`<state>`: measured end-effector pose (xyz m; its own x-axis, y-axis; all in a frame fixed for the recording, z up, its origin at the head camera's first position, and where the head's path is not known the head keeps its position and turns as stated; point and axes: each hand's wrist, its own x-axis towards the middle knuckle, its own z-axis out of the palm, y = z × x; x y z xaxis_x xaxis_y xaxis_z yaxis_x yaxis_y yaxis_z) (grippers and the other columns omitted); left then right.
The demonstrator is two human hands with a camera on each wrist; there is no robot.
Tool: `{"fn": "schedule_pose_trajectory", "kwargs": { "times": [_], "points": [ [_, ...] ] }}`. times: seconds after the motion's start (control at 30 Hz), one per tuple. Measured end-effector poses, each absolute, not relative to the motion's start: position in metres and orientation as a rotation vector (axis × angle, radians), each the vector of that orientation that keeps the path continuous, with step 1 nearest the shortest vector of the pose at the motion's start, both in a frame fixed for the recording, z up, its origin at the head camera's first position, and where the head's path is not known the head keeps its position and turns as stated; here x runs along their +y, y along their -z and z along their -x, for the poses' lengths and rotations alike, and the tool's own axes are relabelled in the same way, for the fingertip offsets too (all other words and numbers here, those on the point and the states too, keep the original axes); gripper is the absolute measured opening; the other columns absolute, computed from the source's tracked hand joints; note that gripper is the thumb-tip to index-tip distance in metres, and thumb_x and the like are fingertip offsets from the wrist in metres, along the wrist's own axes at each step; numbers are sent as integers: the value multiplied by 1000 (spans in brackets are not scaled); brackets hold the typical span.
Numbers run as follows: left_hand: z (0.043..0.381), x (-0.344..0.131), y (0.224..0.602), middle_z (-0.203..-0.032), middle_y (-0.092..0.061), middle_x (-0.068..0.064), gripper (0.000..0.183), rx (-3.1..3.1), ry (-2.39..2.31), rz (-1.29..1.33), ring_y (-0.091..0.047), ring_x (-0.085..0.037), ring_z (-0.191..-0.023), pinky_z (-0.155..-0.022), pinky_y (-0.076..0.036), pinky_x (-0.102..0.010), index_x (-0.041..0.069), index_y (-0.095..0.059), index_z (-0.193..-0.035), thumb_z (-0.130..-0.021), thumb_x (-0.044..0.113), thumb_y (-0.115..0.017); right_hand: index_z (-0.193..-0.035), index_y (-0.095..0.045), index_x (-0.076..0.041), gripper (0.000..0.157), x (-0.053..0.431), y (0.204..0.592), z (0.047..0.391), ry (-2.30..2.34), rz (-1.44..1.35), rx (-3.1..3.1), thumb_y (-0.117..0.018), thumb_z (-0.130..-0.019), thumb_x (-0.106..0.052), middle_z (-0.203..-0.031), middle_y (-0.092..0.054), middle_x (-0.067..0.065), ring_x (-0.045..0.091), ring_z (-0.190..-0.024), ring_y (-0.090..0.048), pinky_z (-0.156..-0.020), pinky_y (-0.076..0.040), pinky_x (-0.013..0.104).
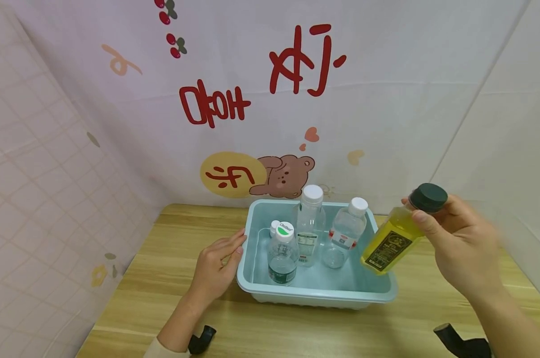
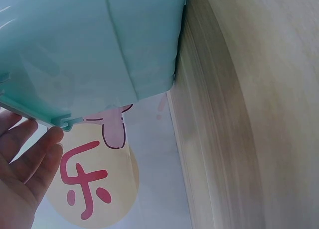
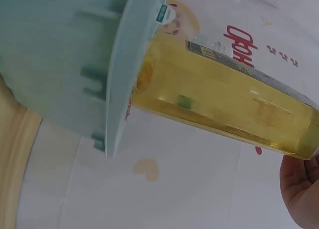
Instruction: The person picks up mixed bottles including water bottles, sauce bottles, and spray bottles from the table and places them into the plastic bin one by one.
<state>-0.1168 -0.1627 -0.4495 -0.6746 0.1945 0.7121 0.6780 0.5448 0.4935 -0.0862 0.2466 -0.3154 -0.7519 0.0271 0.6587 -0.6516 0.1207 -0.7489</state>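
Note:
In the head view my right hand grips a bottle of yellow oil near its dark green cap. The bottle tilts, its base over the right rim of a light blue plastic basin. In the right wrist view the oil bottle passes close to the basin rim. My left hand touches the basin's left rim, its fingers fairly straight; the left wrist view shows the fingertips at the rim's edge. Inside the basin stand clear bottles with white caps: a tall one, a short one and a red-labelled one.
Another small white cap shows behind the short bottle. The basin stands on a wood-grain table against a printed white cloth. Black curved pieces sit by both wrists.

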Motion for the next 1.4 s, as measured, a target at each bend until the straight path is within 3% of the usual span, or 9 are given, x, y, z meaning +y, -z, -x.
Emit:
{"fn": "schedule_pose_trajectory", "kwargs": {
  "times": [0.47,0.77,1.4],
  "points": [
    [117,-162,448,-131,-71,-17,30,-2176,1045,708,-72,-31,-113,-89,-61,-54,-4,-75,-123,-94,-4,-69,-118,-70,8,34,217,328,84,-1360,-531,-2138,-69,-87,21,-109,-78,-5,6,-93,-71,-90,-51,13],
    [117,-164,448,-130,-70,-18,30,-2182,1052,706,-72,-31,-114,-90,-61,-53,-3,-76,-122,-93,-3,-70,-120,-71,1,31,207,339,85,-1325,-494,-2246,-74,-90,10,-109,-76,-13,2,-96,-69,-91,-47,14],
    [117,-164,449,-132,-70,-15,30,-2194,1060,695,-72,-30,-116,-92,-60,-53,-2,-76,-124,-94,-2,-70,-115,-74,-9,30,195,362,87,-1338,-460,-2386,-84,-87,-3,-101,-74,-8,6,-90,-71,-82,-52,18]
  ]
}}
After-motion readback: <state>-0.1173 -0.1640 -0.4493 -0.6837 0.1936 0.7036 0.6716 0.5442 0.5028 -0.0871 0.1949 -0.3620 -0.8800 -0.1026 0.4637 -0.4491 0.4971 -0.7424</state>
